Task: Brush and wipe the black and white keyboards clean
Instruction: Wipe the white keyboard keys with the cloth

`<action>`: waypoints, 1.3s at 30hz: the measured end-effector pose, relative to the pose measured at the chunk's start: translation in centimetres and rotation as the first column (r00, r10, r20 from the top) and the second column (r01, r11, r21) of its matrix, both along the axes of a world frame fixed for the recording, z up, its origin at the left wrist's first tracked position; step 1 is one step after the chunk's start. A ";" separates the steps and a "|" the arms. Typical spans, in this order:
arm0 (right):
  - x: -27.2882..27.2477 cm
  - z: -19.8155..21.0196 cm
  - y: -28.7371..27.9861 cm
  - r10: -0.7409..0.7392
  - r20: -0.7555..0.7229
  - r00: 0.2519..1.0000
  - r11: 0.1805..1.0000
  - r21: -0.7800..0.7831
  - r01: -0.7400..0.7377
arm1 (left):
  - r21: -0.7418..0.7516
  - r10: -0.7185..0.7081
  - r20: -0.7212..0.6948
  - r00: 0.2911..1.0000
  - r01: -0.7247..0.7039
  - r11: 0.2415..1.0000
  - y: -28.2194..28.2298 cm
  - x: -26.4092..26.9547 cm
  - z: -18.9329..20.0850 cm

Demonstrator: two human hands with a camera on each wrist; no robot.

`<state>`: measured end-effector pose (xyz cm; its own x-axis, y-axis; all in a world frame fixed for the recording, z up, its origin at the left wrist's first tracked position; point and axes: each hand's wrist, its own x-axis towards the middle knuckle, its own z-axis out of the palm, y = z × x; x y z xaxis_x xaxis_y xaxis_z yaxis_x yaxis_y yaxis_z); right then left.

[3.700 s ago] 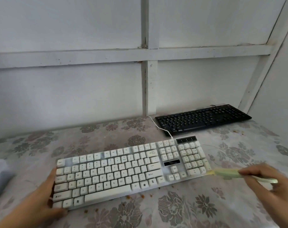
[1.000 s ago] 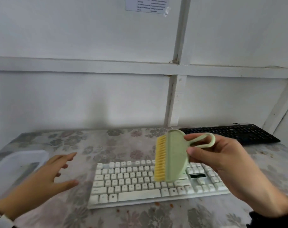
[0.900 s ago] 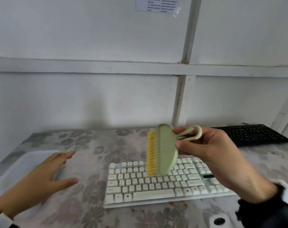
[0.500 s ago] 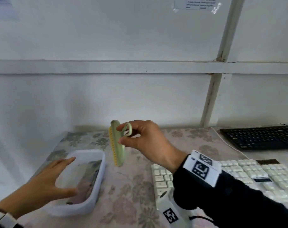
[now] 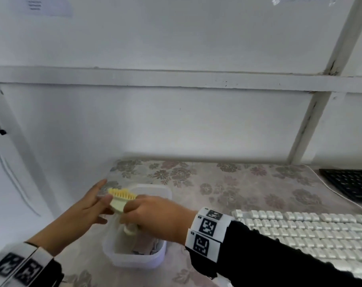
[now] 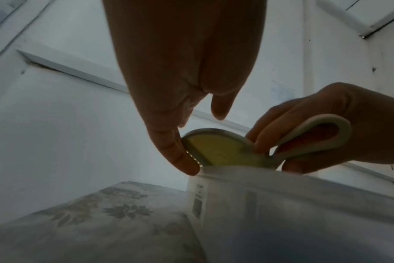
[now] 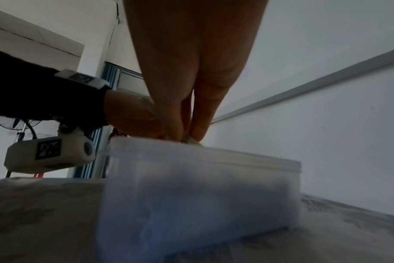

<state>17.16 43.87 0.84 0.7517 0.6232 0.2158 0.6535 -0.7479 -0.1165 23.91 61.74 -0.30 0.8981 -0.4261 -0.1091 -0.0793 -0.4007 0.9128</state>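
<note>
Half a second ago I held the brush (image 5: 122, 200) upright beside the tub (image 5: 134, 258); now I have carried it over the tub's open top, bristles turned up. My right hand (image 5: 155, 219) grips its loop handle, fingers curled round it. My left hand (image 5: 87, 210) is flat, straight fingers touching the bristle side.

The left wrist view shows what the head view hides: the brush's pale underside just above the tub's rim, my fingertip (image 6: 187, 167) at the bristle edge. The right wrist view shows mostly the tub's wall (image 7: 200, 195).

The tub sits near the table's (image 5: 248, 193) left edge, bare cloth beyond it. The brush's long axis runs left to right, handle towards me. The white keyboard (image 5: 312, 235) lies right; the black keyboard (image 5: 351, 183) is behind it.
</note>
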 end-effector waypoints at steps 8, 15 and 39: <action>0.1 -0.8 -1.3 -0.172 -0.285 0.943 0.971 0.112 0.211 | 0.093 -0.021 0.096 0.995 0.012 0.996 -0.4 0.4 -0.9; 1.7 -1.4 -2.5 -0.561 -0.189 0.806 0.817 -0.279 0.504 | 0.122 -0.042 0.109 0.993 0.029 0.992 -0.3 1.0 -0.8; 4.2 0.3 -4.9 -0.629 -0.311 0.712 0.669 0.249 0.700 | 0.201 -0.070 0.151 0.986 0.039 0.979 -0.4 1.7 -0.6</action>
